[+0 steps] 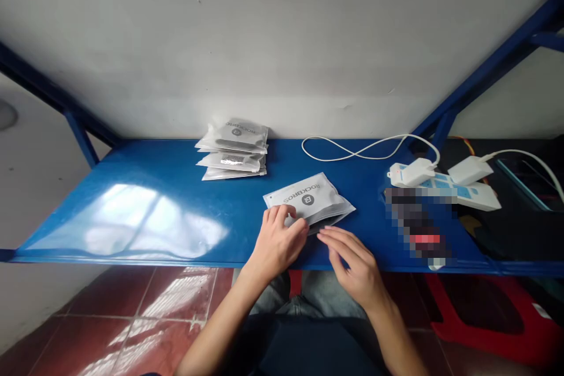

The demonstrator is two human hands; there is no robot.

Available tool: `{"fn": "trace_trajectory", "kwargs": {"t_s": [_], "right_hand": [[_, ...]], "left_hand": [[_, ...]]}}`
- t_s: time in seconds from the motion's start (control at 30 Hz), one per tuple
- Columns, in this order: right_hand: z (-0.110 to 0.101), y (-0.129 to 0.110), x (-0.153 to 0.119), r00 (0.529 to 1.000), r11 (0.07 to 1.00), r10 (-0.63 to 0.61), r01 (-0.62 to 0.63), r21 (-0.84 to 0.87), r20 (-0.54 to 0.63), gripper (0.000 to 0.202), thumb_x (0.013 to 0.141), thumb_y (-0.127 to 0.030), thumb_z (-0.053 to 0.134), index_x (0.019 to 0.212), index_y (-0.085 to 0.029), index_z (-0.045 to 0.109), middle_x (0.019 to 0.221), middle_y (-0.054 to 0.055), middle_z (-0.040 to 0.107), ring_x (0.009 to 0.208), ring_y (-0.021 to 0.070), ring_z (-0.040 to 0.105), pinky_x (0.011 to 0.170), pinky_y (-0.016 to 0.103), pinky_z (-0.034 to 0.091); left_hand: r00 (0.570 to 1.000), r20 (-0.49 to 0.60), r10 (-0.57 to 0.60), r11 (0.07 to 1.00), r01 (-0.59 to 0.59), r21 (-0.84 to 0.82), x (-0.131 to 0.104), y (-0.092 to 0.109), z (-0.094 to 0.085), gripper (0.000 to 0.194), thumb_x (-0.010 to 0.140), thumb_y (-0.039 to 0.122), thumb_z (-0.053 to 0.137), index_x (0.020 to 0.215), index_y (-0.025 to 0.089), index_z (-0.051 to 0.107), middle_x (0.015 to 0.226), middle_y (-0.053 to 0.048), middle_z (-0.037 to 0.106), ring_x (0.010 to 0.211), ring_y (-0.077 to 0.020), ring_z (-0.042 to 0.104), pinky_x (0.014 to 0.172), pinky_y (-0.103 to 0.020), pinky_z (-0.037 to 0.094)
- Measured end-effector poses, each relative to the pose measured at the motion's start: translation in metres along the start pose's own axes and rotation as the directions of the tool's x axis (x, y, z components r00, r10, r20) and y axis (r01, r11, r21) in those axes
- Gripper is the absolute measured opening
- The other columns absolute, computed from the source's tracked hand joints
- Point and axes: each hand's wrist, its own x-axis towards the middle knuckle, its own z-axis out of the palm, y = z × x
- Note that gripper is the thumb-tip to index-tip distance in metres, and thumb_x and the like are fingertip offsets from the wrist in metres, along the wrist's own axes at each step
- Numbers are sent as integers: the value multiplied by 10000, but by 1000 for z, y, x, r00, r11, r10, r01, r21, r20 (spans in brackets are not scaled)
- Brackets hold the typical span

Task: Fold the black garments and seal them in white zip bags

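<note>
A frosted zip bag [324, 191] printed ROCKBROS lies tilted on the blue shelf, its near edge gaping with something dark inside. My left hand [282, 238] has its fingers curled, thumb and forefinger pinching the bag's near edge. At the right end of that opening is my right hand [352, 255], fingers stretched out and slightly apart; its fingertips are close to the edge, and I cannot tell if they touch. A stack of similar bags [233, 150] sits farther back on the left, the top one showing the same print.
The blue shelf [145, 170] backs onto a grey wall [282, 41]. To the right, a white power strip [478, 195] holds two plugged-in chargers, and a white cable [339, 157] loops behind. A pixelated item [416, 223] lies before it. Blue posts slant at both sides.
</note>
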Motion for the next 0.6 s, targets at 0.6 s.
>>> {"fn": "trace_trajectory", "kwargs": {"t_s": [0.6], "right_hand": [[-10,22,31,904,986,-31,97,-134,425,336,948,-188,619,1249,-312,698,1335,33,699,1228,285,616,1011,451,585]], "left_hand": [[869,486,-89,996,80,39,26,-63,24,639,1098,519,269,1645,189,267,1719,-165,193,1601,-318,149,1273,-559,214]]}}
